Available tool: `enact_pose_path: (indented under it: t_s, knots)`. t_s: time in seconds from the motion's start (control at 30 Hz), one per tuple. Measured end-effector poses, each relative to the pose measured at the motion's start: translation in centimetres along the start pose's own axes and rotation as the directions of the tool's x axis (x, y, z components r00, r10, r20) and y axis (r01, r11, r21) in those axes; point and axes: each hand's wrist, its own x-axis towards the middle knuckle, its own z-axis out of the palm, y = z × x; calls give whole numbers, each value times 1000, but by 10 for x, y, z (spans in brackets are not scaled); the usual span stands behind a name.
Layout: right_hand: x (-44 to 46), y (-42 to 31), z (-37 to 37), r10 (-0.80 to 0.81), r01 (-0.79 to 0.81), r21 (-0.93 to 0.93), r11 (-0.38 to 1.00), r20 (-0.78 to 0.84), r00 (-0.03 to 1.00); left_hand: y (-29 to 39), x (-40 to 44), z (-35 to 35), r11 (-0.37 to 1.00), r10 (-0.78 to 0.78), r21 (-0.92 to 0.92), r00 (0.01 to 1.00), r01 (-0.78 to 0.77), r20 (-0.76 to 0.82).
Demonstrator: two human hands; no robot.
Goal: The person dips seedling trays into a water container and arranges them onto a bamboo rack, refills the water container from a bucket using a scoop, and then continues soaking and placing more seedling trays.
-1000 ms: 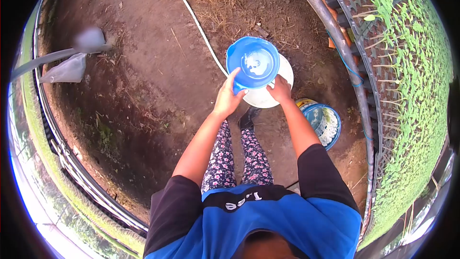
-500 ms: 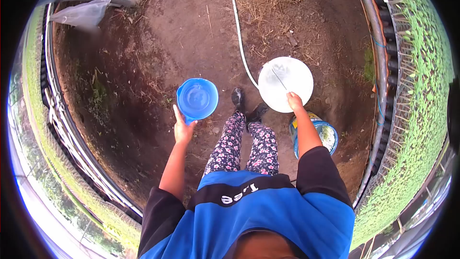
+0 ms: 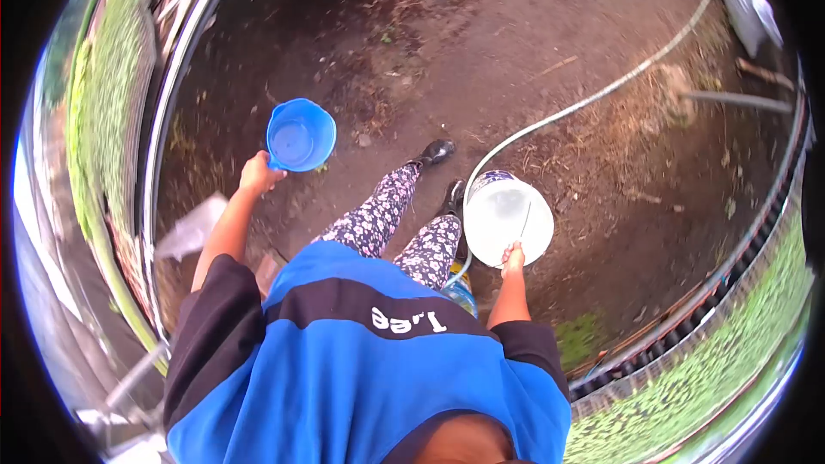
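Note:
A blue plastic dipper (image 3: 297,139) hangs out to the left, its open mouth facing up. My left hand (image 3: 260,175) is closed round its handle. On the right, the fingers of my right hand (image 3: 513,256) are closed at the near rim of a white bucket (image 3: 498,222). A thin, wire-like handle runs from these fingers across the bucket's mouth. The bucket looks pale inside; whether it holds liquid I cannot tell. Part of a blue and yellow bucket (image 3: 462,299) shows behind it, mostly hidden by my shirt.
A pale green hose (image 3: 593,99) curves over the bare soil (image 3: 412,51) and passes beside the white bucket. Green seedling beds (image 3: 687,395) line the edges. Whitish plastic bags lie at the left (image 3: 193,228) and far right (image 3: 750,13).
My body and view have turned left, and my feet have stepped apart. Both the blue dipper and the white bucket have moved along with my hands. The dipper is farther out to the left.

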Motion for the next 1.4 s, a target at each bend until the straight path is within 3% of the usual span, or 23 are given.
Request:
enact_pose_path:
  t_s: [0.17,0.27,0.4,0.43,0.53,0.57,0.67,0.77,0.9,0.97,1.0,1.1,1.2,1.27,1.3,1.4]
  knots:
    - [-1,-32,9,44,-44,-5,999,74,996,-124,-58,24,933,-319,-181,948,311,-16]
    - [-9,-44,15,60,-56,-39,998,112,992,-222,-111,65,899,-408,-226,906,376,-115]
    - [-38,-70,29,85,-79,-91,993,68,994,-283,-191,114,721,-630,-397,776,568,-35]
    - [-41,-73,30,87,-80,-89,993,79,993,-294,-198,121,723,-621,-405,783,560,-27]
    - [-48,-91,51,131,-120,-111,987,102,986,-303,-217,157,605,-736,-452,677,655,-5]
    - [-59,-99,58,116,-105,-156,982,63,991,-301,-234,159,455,-790,-583,607,674,85]
    - [-90,-116,91,98,-86,-278,957,30,995,-301,-264,186,7,-854,-804,422,595,305]
    - [-92,-133,121,55,-37,-379,925,37,998,-308,-260,234,-219,-799,-860,421,461,430]
    - [-128,-126,180,-33,36,-623,781,16,999,-305,-315,264,-487,-742,-832,377,265,554]
    - [-144,-113,215,-83,74,-740,669,24,996,-313,-337,287,-576,-721,-792,332,200,608]
    - [-141,-112,238,-109,76,-781,620,10,994,-311,-306,293,-613,-701,-766,315,192,640]
    - [-180,-73,278,-120,156,-867,473,112,986,-331,-354,329,-684,-696,-729,273,32,665]
    - [-191,-29,314,-43,290,-887,359,295,955,-352,-389,348,-728,-683,-680,177,-82,709]
    - [-168,-3,378,117,312,-939,144,329,937,-360,-383,362,-735,-676,-659,90,-160,731]
    - [-175,16,389,147,335,-936,106,348,926,-364,-391,374,-724,-683,-666,59,-178,728]
    - [-202,93,421,225,428,-903,-36,410,884,-382,-414,398,-733,-673,-656,56,-179,737]
